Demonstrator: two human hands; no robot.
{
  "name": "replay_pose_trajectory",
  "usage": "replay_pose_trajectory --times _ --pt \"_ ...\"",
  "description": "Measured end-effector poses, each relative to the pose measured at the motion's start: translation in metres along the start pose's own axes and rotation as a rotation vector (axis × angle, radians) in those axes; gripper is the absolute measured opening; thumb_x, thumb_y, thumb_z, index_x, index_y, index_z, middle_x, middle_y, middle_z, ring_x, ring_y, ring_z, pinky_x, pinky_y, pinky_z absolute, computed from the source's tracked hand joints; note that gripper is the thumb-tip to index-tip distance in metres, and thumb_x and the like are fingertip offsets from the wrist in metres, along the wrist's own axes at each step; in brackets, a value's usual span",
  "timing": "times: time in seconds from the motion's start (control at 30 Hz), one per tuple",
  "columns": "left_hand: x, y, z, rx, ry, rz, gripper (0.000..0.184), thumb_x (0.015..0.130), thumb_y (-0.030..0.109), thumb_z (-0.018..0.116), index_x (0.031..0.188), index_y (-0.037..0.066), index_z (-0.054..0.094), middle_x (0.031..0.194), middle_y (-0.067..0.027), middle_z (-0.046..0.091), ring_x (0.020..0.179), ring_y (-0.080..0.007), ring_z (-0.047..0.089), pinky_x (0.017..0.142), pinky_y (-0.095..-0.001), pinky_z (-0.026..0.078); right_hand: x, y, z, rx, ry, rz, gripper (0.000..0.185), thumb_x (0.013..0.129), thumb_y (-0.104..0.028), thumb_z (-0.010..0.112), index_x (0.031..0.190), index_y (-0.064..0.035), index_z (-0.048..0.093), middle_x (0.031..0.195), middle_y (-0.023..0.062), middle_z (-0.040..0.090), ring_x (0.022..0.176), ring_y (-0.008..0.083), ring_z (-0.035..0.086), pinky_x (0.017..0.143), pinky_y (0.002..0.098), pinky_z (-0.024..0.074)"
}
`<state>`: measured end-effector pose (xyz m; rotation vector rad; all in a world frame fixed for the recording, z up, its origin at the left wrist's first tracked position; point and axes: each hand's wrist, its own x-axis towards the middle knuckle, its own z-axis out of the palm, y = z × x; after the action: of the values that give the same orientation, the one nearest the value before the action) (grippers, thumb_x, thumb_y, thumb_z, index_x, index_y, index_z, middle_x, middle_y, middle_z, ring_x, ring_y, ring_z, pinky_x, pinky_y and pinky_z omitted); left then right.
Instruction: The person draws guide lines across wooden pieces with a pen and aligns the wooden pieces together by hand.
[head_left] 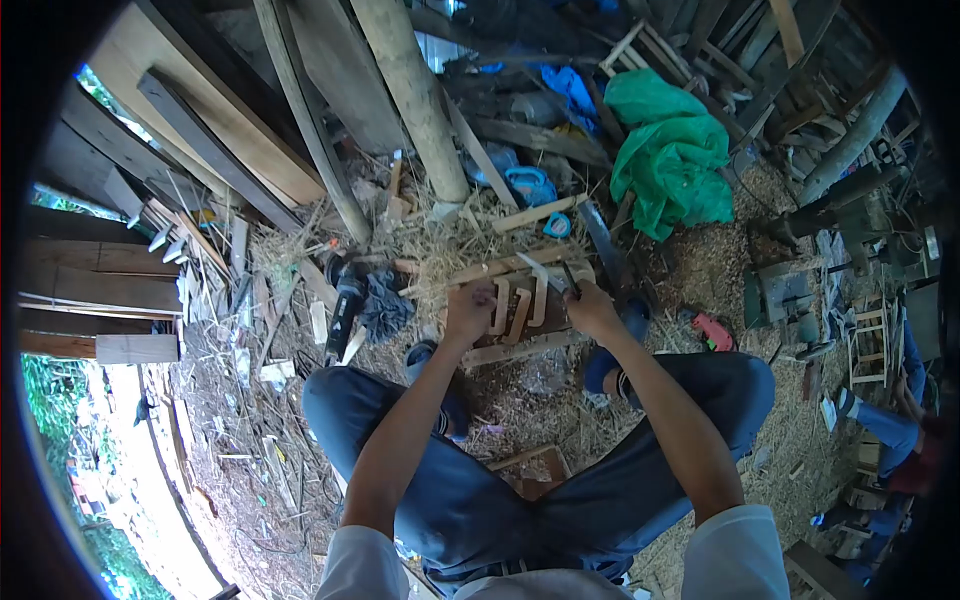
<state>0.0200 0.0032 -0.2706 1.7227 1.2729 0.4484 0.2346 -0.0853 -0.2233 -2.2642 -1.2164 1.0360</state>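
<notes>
My left hand is closed, its fingers curled at the edge of a small hook-shaped wooden piece. Beside that piece lie two more shaped wooden pieces, a middle one and a right one. They rest on a low wooden board between my feet. In my right hand is a slim dark tool, pointing away from me; its exact kind is too small to tell. A pale angled strip lies just left of its tip.
A black power tool and a dark cloth lie to the left. Ahead are a blue tape measure, wooden posts and a green plastic sheet. A red tool lies right. Another person sits far right.
</notes>
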Motion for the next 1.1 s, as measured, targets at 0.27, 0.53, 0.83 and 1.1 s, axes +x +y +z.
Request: replay_pose_trajectory --times 0.27,0.53,0.83,1.1 --pt "-0.001 0.021 -0.025 0.068 0.099 0.106 0.009 0.08 0.007 0.06 0.087 0.002 0.059 0.076 -0.0145 0.064 0.066 -0.026 0.064 0.059 -0.0359 0.049 -0.006 0.01 0.025 0.041 0.053 -0.13 0.011 0.085 -0.007 0.058 0.093 0.0013 0.057 0.075 0.014 0.062 0.068 0.0212 0.063 0.061 0.0329 0.0467" --pt "-0.028 0.013 0.012 0.087 0.112 -0.06 0.017 0.079 0.01 0.063 0.09 0.003 0.052 0.081 -0.0143 0.059 0.067 -0.0316 0.061 0.059 -0.0425 0.048 -0.008 -0.001 0.044 0.074 0.066 -0.065 0.012 0.082 -0.001 0.061 0.093 0.0007 0.057 0.077 0.0144 0.063 0.071 0.0231 0.064 0.065 0.0336 0.0481" --pt "-0.011 0.019 0.016 0.186 0.084 -0.053 0.031 0.072 0.015 0.072 0.092 0.003 0.051 0.085 -0.0128 0.056 0.074 -0.0312 0.059 0.062 -0.0425 0.048 -0.007 -0.01 0.049 0.049 0.216 -0.099 0.014 0.081 -0.002 0.059 0.094 0.0017 0.057 0.083 0.0174 0.061 0.074 0.0309 0.062 0.066 0.0376 0.0472" --pt "-0.004 0.019 -0.012 -0.397 -0.087 -0.39 0.024 0.08 0.015 0.061 0.097 -0.002 0.062 0.079 -0.0096 0.063 0.069 -0.0154 0.06 0.062 -0.0277 0.047 -0.007 -0.041 0.039 0.142 0.209 -0.083 0.013 0.082 -0.005 0.058 0.094 0.0002 0.058 0.077 0.0156 0.062 0.069 0.03 0.062 0.063 0.0379 0.047"
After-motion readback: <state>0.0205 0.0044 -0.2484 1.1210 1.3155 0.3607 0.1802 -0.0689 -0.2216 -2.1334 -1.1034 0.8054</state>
